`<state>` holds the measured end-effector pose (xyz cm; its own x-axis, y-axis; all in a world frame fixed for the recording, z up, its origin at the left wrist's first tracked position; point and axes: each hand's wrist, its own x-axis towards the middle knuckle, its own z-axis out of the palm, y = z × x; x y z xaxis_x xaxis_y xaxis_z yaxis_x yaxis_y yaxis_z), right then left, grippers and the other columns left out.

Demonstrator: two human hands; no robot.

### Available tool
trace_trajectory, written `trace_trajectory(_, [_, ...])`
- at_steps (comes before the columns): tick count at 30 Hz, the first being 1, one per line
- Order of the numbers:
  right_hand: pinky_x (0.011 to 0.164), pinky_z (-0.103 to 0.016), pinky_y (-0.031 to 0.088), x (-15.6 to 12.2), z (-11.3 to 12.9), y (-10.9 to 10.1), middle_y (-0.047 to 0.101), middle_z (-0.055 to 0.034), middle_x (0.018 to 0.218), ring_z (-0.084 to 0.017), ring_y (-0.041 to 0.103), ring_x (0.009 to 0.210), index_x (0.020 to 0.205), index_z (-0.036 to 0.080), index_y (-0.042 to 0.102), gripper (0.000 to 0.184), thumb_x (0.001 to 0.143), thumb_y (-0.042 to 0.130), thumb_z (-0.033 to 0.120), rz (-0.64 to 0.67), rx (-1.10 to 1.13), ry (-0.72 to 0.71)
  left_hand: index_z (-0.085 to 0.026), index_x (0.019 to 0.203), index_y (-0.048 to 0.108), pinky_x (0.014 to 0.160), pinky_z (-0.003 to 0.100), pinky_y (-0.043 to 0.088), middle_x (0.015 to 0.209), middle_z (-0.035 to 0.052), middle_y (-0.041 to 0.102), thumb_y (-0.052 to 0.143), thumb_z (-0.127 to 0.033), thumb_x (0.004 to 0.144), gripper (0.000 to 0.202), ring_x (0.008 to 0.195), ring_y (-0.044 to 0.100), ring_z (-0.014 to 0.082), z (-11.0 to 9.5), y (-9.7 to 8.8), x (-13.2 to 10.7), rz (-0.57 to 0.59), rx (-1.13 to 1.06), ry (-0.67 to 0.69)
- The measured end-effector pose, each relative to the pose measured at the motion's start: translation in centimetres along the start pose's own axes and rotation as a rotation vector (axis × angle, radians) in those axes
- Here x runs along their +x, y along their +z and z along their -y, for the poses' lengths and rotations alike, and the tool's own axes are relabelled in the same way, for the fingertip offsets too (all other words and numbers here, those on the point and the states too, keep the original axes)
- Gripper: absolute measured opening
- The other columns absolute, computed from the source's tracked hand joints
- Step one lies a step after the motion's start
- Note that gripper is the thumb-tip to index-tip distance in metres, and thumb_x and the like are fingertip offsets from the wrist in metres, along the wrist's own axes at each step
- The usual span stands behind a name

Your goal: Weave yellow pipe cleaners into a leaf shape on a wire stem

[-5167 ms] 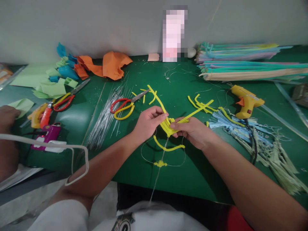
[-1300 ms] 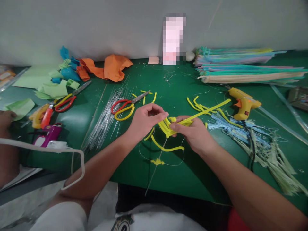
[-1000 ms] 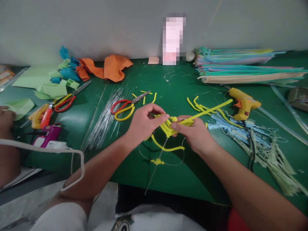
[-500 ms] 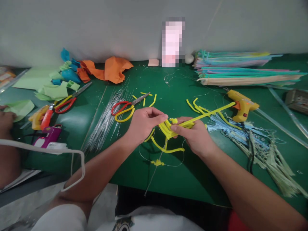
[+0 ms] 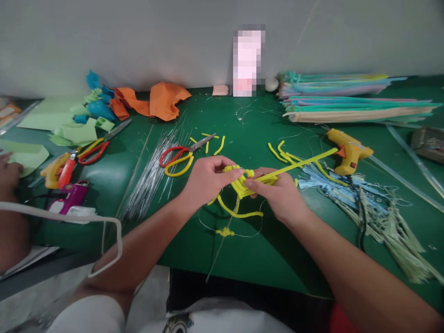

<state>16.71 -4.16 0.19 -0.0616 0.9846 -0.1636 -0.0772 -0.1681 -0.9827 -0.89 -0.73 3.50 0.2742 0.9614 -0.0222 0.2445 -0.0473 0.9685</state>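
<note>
- I see the yellow piece point(image 5: 239, 190) over the worktop point(image 5: 277, 259), between both hands.
- I have the left hand point(image 5: 208, 178) pinching its coiled left side, thumb against fingers.
- My right hand point(image 5: 279, 190) grips its other side; a long yellow strip point(image 5: 305, 163) points toward the glue gun point(image 5: 350, 150).
- Scissors point(image 5: 190, 148) lie left, partly over wires point(image 5: 147, 173).
- Far left, a co-worker's hand point(image 5: 12, 171) touches green paper point(image 5: 33, 155).

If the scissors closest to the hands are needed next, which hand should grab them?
Probably the left hand: it's just beside the scissors, while the right hand is farther off. Both hands hold the yellow piece, though.
</note>
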Motion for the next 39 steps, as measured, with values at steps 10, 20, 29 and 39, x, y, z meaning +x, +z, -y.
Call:
trace_trajectory(10, [0.054,-0.026,0.045,0.2,0.2,0.1,0.060,0.0030,0.060,-0.011,0.055,0.053,0.070,0.018,0.066,0.024,0.064,0.081,0.035,0.010,0.021,0.075,-0.015,0.084,0.069,0.066,0.023,0.050,0.084,0.0046,0.070,0.072,-0.030,0.074,0.018,0.073,0.062,0.0117,0.2,0.1,0.2,0.032,-0.077,-0.005])
trace_trajectory(20, [0.055,-0.026,0.042,0.2,-0.1,0.0,0.060,0.0034,0.058,-0.012,0.054,0.054,0.071,0.019,0.065,0.021,0.067,0.080,0.034,0.006,0.094,0.064,-0.016,0.077,0.062,0.064,0.023,0.046,0.074,-0.0001,0.062,0.072,-0.024,0.072,0.014,0.067,0.056,0.0092,0.8,0.1,0.5,0.008,-0.148,0.050])
trace_trajectory(29, [0.057,-0.026,0.046,0.3,0.2,0.3,0.063,0.0004,0.069,-0.013,0.057,0.062,0.079,0.020,0.067,0.026,0.068,0.078,0.041,-0.051,0.133,0.128,-0.017,0.080,0.066,0.071,0.026,0.049,0.079,0.0017,0.067,0.069,-0.024,0.075,0.009,0.074,0.060,0.0112,1.1,0.0,0.6,0.077,-0.080,0.099])
trace_trajectory(39, [0.056,-0.025,0.041,0.6,0.0,0.0,0.062,0.0020,0.061,-0.011,0.053,0.057,0.072,0.018,0.068,0.022,0.066,0.079,0.037,-0.065,0.142,0.132,-0.020,0.084,0.068,0.079,0.030,0.049,0.089,0.0041,0.067,0.063,-0.022,0.082,0.005,0.084,0.062,0.0146,0.3,-0.5,0.3,0.261,0.266,0.382])
